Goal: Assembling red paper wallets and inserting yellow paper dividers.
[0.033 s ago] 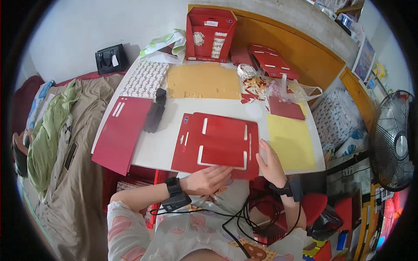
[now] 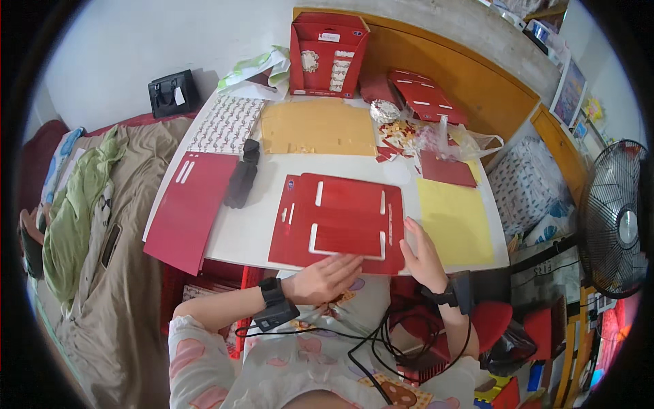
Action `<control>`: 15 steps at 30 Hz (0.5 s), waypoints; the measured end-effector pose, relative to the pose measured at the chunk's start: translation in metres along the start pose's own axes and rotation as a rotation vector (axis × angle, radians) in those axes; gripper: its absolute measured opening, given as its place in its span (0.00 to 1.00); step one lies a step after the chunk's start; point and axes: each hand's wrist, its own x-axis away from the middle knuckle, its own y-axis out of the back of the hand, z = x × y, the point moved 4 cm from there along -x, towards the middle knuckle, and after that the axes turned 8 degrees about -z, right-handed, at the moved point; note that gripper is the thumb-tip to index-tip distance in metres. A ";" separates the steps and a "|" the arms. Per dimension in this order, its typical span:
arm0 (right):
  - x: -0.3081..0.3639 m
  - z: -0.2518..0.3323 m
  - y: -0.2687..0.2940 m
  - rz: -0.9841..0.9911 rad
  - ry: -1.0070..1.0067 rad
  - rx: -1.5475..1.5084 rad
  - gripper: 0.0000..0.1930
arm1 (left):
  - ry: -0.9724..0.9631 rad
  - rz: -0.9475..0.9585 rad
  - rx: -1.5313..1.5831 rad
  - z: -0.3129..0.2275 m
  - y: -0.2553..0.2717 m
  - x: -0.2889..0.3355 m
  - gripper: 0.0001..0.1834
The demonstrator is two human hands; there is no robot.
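Note:
A red cardboard piece with white-edged slots (image 2: 349, 219) lies at the front of the white table, apparently on a second red sheet of similar size. Fingers stretched and together, my left hand (image 2: 327, 278) rests along its near edge. My right hand (image 2: 424, 255) stands on edge at the right side, thumb apart from the fingers, touching or very near the cardboard. Neither hand grips anything. Black straps with small devices (image 2: 274, 305) sit on both wrists, and cables run across my lap.
Left on the table (image 2: 252, 235) are plain dark red sheets (image 2: 184, 211) and a black object (image 2: 242, 177). Behind lie brown cardboard (image 2: 319, 127), a red display box (image 2: 328, 58) and paper scraps (image 2: 396, 133). Yellow paper (image 2: 455, 221) lies right, near a fan (image 2: 616, 221).
The red cardboard has shifted slightly away from me, with its near edge more even now. My left hand has moved forward a little with it; the right hand has barely moved.

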 end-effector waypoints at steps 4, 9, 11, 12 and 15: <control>-0.006 0.001 -0.007 0.023 -0.123 -0.284 0.25 | 0.238 0.089 0.047 0.018 -0.014 0.001 0.31; -0.013 0.000 -0.009 -0.058 -0.347 -0.597 0.26 | 0.304 0.144 0.180 0.023 -0.017 -0.004 0.29; -0.016 0.004 -0.009 -0.101 -0.465 -0.730 0.26 | 0.382 0.146 0.244 0.026 -0.017 -0.004 0.29; -0.017 0.005 -0.008 -0.163 -0.482 -0.798 0.25 | 0.380 0.147 0.243 0.026 -0.017 -0.005 0.29; -0.017 0.002 -0.007 -0.174 -0.526 -0.923 0.23 | 0.340 0.051 0.173 0.027 -0.013 -0.009 0.29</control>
